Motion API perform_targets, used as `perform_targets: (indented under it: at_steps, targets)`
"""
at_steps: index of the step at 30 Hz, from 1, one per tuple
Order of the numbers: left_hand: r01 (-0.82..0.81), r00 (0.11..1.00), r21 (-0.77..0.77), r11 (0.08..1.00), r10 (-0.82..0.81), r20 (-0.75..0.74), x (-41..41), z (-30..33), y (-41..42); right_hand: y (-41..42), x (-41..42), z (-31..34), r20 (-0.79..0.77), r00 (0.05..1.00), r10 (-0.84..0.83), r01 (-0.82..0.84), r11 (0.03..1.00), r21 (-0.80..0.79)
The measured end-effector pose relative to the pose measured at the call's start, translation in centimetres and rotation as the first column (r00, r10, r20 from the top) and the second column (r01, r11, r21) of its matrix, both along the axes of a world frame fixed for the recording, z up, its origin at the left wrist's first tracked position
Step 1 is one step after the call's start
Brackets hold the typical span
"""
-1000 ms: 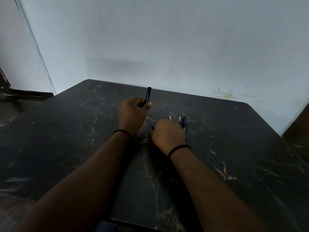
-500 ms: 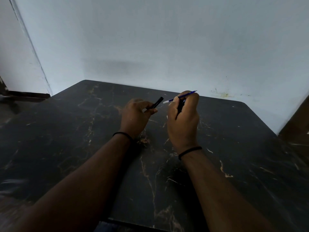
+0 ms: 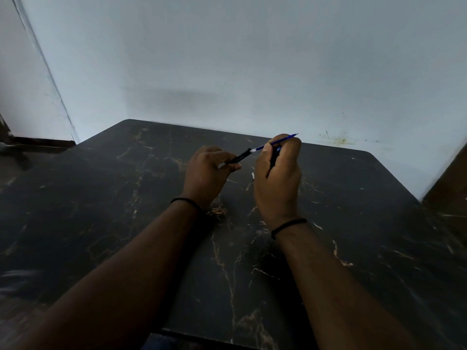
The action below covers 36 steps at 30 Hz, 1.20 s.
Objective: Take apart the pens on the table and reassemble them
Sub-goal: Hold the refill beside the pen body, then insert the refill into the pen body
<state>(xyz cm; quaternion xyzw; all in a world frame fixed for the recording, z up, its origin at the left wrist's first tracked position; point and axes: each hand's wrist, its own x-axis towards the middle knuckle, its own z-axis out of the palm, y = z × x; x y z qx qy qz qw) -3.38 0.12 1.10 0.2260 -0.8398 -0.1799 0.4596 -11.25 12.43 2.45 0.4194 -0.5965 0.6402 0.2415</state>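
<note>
My left hand (image 3: 206,173) grips a black pen barrel (image 3: 240,156) that points up and to the right. My right hand (image 3: 279,178) pinches a thin blue refill (image 3: 276,141), and the refill's white end meets the barrel's open mouth. A second dark pen part (image 3: 274,157) with a blue spot is tucked in my right palm. Both hands hover above the black marble table (image 3: 126,223). A small white piece (image 3: 253,175) lies on the table between my hands. Other pen parts behind my right hand are hidden.
A pale wall (image 3: 227,59) rises right behind the table's far edge. The table's rounded right corner (image 3: 369,154) is close to my right hand. Dark flooring and a baseboard (image 3: 30,145) show at the left.
My right hand rose from the table with the blue refill and moved it left, so its white end now touches the barrel. My left hand tilted the barrel from upright toward the right.
</note>
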Motion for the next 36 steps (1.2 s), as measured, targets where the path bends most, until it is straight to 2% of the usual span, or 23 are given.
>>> perform_targets:
  at_steps: [4, 8, 17, 20, 22, 26, 28, 32, 36]
  targets:
    - [0.001, 1.000, -0.031, 1.000, -0.001, 0.009, 0.0, 0.1, 0.3, -0.2, -0.3, -0.1, 0.012, 1.000, -0.007, 0.006, 0.998, 0.064]
    - [-0.006, 1.000, 0.022, 1.000, 0.007, -0.022, -0.1, 0.0, 0.3, -0.1, -0.5, -0.2, 0.094, 0.995, -0.009, -0.004, 0.991, 0.134]
    - [-0.012, 0.998, 0.049, 0.999, 0.010, 0.055, 0.1, -0.4, -0.2, 0.0, -1.0, -0.6, 0.312, 0.950, 0.016, -0.053, 0.993, 0.110]
    - [-0.029, 0.995, 0.049, 0.998, 0.024, 0.098, 0.1, -0.3, -0.2, -0.5, -1.5, -0.9, 0.454, 0.891, 0.004, -0.071, 0.989, 0.131]
    - [-0.046, 0.991, 0.045, 0.998, 0.040, 0.126, 0.2, -0.2, -0.3, -0.8, -1.9, -1.1, 0.572, 0.820, 0.009, -0.103, 0.986, 0.131]
    - [-0.066, 0.979, 0.031, 0.997, 0.059, 0.195, 0.4, -0.1, -0.4, -1.1, -2.0, -1.0, 0.734, 0.668, 0.123, -0.208, 0.978, 0.026]
    - [-0.056, 0.975, 0.011, 0.998, 0.053, 0.217, 0.5, 0.1, -0.4, -0.8, -1.9, -0.7, 0.702, 0.689, 0.180, -0.198, 0.979, -0.057]
    - [-0.045, 0.965, -0.056, 0.997, 0.058, 0.256, 0.5, 0.3, -0.2, 0.0, -1.8, -0.3, 0.519, 0.845, 0.126, -0.062, 0.988, -0.140]
    - [-0.058, 0.964, -0.082, 0.995, 0.077, 0.255, 0.5, 0.4, -0.1, 0.3, -1.6, -0.2, 0.418, 0.906, 0.073, -0.031, 0.994, -0.107]
